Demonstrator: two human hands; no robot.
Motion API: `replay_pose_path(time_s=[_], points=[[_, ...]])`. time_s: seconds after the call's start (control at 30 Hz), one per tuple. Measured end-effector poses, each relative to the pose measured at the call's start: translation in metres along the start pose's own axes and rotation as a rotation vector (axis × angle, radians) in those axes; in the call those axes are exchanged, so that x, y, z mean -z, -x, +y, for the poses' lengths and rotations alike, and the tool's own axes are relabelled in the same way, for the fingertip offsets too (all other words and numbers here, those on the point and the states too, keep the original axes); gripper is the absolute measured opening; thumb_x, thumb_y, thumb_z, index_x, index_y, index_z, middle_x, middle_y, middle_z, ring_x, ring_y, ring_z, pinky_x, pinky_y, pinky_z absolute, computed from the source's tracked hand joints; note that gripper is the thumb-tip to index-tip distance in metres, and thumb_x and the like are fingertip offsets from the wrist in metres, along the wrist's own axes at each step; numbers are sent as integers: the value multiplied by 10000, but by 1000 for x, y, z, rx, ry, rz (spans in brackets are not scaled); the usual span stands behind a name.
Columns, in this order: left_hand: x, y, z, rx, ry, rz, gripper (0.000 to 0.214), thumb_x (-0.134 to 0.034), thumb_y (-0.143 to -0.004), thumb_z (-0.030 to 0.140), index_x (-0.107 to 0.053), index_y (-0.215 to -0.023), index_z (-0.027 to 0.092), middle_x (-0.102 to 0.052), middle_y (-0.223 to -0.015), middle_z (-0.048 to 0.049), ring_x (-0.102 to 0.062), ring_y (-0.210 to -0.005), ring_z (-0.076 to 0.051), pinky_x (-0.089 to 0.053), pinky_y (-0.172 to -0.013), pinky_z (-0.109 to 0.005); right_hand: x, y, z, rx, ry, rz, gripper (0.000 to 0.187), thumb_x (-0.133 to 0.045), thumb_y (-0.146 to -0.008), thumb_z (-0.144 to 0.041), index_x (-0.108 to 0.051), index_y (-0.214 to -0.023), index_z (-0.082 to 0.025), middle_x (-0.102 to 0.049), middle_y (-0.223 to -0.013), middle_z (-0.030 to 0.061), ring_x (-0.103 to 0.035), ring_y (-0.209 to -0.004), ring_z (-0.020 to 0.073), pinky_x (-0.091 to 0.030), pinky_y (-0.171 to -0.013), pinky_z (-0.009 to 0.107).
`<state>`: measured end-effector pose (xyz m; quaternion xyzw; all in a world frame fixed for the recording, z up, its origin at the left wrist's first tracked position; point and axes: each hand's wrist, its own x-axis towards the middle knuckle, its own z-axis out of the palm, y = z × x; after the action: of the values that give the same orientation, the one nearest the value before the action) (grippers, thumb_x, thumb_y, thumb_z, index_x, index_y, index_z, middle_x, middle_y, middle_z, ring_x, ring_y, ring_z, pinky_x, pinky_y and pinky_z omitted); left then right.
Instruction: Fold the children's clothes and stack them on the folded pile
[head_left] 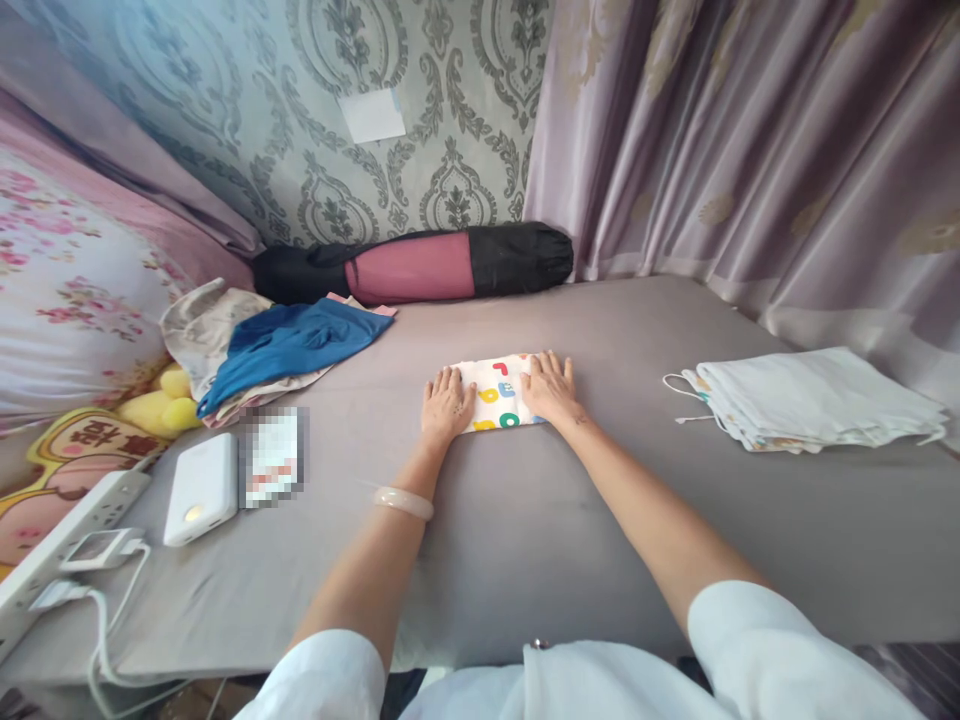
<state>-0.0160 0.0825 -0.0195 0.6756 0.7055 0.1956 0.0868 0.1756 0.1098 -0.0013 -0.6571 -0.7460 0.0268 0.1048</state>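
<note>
A small folded cloth (489,396), white with colourful letter-like shapes, lies flat on the grey bed sheet (525,540). My left hand (448,404) presses flat on its left end, fingers stretched forward. On the right end rests my right hand (551,386), palm down with its fingers spread. Neither hand grips the cloth. Part of each end is hidden beneath the hands.
At the right lies a stack of folded white cloths with strings (810,400). Far left are a blue garment (292,345) on other clothes, a white power bank (201,490) and a power strip (75,540). A black and pink rolled bag (412,265) lies along the wall.
</note>
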Motion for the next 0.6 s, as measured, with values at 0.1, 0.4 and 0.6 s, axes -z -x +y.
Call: replay_pose_path(time_s=[0.1, 0.4, 0.6], points=[[-3, 0, -5, -12, 51, 73, 480, -398, -953, 396, -453, -1372, 169, -431, -1488, -155, -340, -1415, -275, -242, -1169, -480, 0, 5, -32, 70, -37, -1, 562, -251, -982, -341, -382, -1451, -59, -321, -1547, 167, -208, -1447, 281, -104, -1168, 479], [0, -3, -22, 86, 407, 273, 371, -413, -907, 191, -552, -1251, 173, -644, -1251, -109, -588, -1182, -217, -455, -1038, -382, -18, 10, -60, 122, -74, -3, 569, -255, -991, -366, -355, -1462, -63, -296, -1558, 168, -206, -1447, 260, -127, -1160, 463], [6, 0, -20, 175, 532, 313, 384, -376, -904, 164, -581, -1229, 170, -650, -1252, -94, -593, -1177, -219, -455, -1042, -389, -17, 5, -67, 115, -61, -37, 561, -260, -987, -351, -364, -1457, -62, -283, -1560, 181, -209, -1444, 286, -114, -1154, 504]])
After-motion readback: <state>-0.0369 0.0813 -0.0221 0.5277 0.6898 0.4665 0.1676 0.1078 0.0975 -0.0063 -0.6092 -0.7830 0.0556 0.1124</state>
